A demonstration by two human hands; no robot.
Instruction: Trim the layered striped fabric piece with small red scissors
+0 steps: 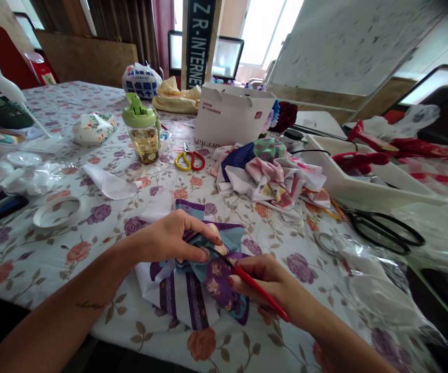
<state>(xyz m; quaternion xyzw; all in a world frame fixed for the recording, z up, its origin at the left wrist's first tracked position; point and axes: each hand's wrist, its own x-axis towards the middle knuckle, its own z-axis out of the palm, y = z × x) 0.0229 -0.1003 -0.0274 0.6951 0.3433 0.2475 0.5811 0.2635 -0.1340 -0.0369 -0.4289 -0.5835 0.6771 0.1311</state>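
Observation:
My left hand pinches folded layers of a patchwork fabric piece in purple, teal and white prints. My right hand grips a thin red-handled tool, and its dark tip reaches into the folds beside my left fingertips. The fabric lies on a floral tablecloth, and its lower part spreads out under both hands. The tool's tip is partly hidden among the layers, so I cannot tell whether it pierces the cloth.
A heap of fabric scraps lies ahead, near yellow-and-red-handled scissors. Large black-handled scissors rest on plastic sheeting at right. Also on the table are a green-lidded jar, a white paper bag, a white tray and a roll of white tape.

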